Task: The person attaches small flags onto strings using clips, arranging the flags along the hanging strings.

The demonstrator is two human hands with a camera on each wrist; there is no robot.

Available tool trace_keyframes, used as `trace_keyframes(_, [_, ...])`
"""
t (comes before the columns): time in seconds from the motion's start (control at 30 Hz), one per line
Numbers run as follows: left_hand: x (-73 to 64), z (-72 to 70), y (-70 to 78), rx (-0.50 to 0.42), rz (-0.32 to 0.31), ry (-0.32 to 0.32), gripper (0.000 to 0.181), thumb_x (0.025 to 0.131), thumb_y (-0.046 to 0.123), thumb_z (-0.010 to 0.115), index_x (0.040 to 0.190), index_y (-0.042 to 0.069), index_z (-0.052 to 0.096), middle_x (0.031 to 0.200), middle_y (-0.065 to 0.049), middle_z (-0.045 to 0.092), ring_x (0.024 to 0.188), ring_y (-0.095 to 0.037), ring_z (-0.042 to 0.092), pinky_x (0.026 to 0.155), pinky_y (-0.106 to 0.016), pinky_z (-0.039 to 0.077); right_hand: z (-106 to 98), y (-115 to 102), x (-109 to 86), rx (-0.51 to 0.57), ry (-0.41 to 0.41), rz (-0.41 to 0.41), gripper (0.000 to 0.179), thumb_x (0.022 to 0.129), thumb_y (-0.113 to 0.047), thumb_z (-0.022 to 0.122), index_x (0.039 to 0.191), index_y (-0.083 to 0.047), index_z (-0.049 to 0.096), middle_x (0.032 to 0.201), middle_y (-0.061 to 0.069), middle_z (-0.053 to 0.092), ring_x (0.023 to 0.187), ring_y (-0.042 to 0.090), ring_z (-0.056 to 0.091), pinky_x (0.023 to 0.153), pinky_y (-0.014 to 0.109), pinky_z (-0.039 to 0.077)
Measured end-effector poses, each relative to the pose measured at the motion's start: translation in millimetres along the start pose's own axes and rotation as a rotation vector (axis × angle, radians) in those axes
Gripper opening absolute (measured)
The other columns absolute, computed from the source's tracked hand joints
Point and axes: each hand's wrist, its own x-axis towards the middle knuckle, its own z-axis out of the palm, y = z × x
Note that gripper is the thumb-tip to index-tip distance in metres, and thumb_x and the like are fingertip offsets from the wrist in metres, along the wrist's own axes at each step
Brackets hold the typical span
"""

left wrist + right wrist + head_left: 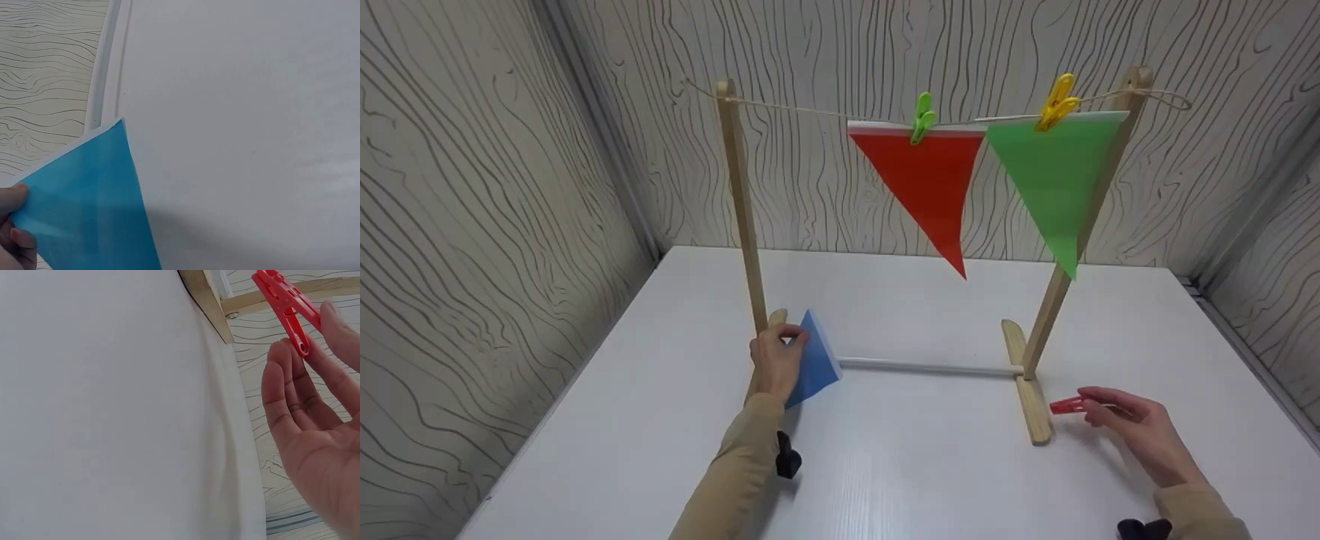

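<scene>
My left hand [777, 361] pinches a blue triangular flag [814, 366] by its edge, beside the stand's left post. In the left wrist view, the flag [93, 197] shows a white strip along its upper edge, with thumb and fingers at one corner. My right hand [1140, 427] holds a red clothespin [1067, 406] between thumb and fingers, just right of the stand's right foot. A red flag [931, 176] hangs on the string under a green clothespin [922, 118]. Right of it hangs a green flag [1054, 169] under a yellow clothespin [1057, 103].
A string [802, 109] runs between the wooden left post [744, 217] and right post [1044, 319]. Low down, a white rod [930, 367] joins the two feet; the right foot [1035, 416] lies on the white table [930, 465]. Wood-grain panels [810, 45] enclose the table.
</scene>
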Motion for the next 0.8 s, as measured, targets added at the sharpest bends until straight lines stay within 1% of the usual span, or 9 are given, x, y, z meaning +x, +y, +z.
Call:
trace_keyframes(0.07, [0.3, 0.5, 1.2, -0.019, 0.044, 0.031, 0.005, 0.088, 0.010, 0.076, 0.093, 0.010, 0.078, 0.093, -0.007, 0.076, 0.085, -0.020, 0.061, 0.081, -0.035, 0.045, 2, -2, 0.0, 0.049, 0.028, -0.021, 0.047, 0.099, -0.029, 0.065, 0.136, 0.000, 0.059, 0.100, -0.030, 0.066, 0.090, 0.000, 0.067, 0.082, 0.017, 0.055])
trace_keyframes(0.17, [0.3, 0.1, 3.7, -0.063, 0.090, 0.053, 0.005, 0.087, 0.008, 0.076, 0.093, 0.009, 0.076, 0.091, -0.006, 0.076, 0.084, -0.018, 0.063, 0.082, -0.032, 0.046, 6, -4, 0.4, 0.103, 0.050, -0.051, 0.046, 0.099, -0.029, 0.065, 0.135, -0.001, 0.060, 0.102, -0.029, 0.067, 0.091, 0.001, 0.067, 0.083, 0.016, 0.055])
trace_keyframes(0.27, [0.0, -1.0, 6.8, -0.121, 0.128, 0.058, 0.011, 0.088, 0.004, 0.076, 0.098, 0.006, 0.072, 0.092, -0.007, 0.075, 0.086, -0.017, 0.064, 0.082, -0.029, 0.048, 10, -6, 1.2, 0.137, 0.082, -0.074, 0.046, 0.098, -0.030, 0.066, 0.135, -0.002, 0.061, 0.103, -0.028, 0.068, 0.091, 0.001, 0.067, 0.083, 0.015, 0.054])
trace_keyframes(0.37, [-0.4, -2.6, 10.4, -0.185, 0.151, 0.060, 0.019, 0.088, 0.001, 0.075, 0.105, 0.003, 0.067, 0.093, -0.011, 0.074, 0.082, -0.017, 0.062, 0.076, -0.024, 0.046, 13, -10, 2.5, 0.165, 0.108, -0.090, 0.046, 0.098, -0.029, 0.067, 0.135, -0.003, 0.061, 0.102, -0.028, 0.069, 0.090, -0.001, 0.066, 0.083, 0.012, 0.052])
trace_keyframes(0.47, [-0.8, -4.1, 14.6, -0.247, 0.157, 0.059, 0.024, 0.089, -0.001, 0.073, 0.111, 0.002, 0.064, 0.093, -0.013, 0.072, 0.077, -0.015, 0.057, 0.070, -0.020, 0.043, 16, -13, 2.9, 0.181, 0.116, -0.101, 0.045, 0.098, -0.028, 0.067, 0.135, -0.002, 0.061, 0.101, -0.028, 0.069, 0.089, -0.001, 0.066, 0.083, 0.010, 0.051])
trace_keyframes(0.57, [-1.0, -5.3, 20.4, -0.286, 0.152, 0.071, 0.029, 0.089, -0.002, 0.072, 0.115, 0.004, 0.063, 0.090, -0.013, 0.070, 0.075, -0.014, 0.056, 0.068, -0.018, 0.045, 19, -18, 3.0, 0.198, 0.117, -0.109, 0.046, 0.098, -0.026, 0.067, 0.135, -0.001, 0.060, 0.101, -0.026, 0.070, 0.090, 0.000, 0.067, 0.083, 0.009, 0.051])
trace_keyframes(0.7, [-1.5, -6.9, 30.2, -0.276, 0.133, 0.085, 0.034, 0.089, 0.000, 0.073, 0.121, 0.004, 0.064, 0.088, -0.012, 0.070, 0.076, -0.015, 0.062, 0.073, -0.022, 0.053, 22, -24, 3.0, 0.203, 0.128, -0.129, 0.046, 0.098, -0.026, 0.066, 0.137, -0.001, 0.058, 0.103, -0.027, 0.070, 0.091, 0.000, 0.067, 0.084, 0.007, 0.049])
trace_keyframes(0.8, [-2.1, -9.6, 38.3, -0.239, 0.103, 0.055, 0.035, 0.090, 0.005, 0.073, 0.125, 0.005, 0.065, 0.089, -0.011, 0.070, 0.080, -0.017, 0.066, 0.081, -0.029, 0.057, 26, -30, 2.3, 0.218, 0.127, -0.164, 0.046, 0.099, -0.024, 0.065, 0.137, 0.001, 0.057, 0.104, -0.026, 0.070, 0.091, 0.000, 0.067, 0.086, 0.006, 0.048])
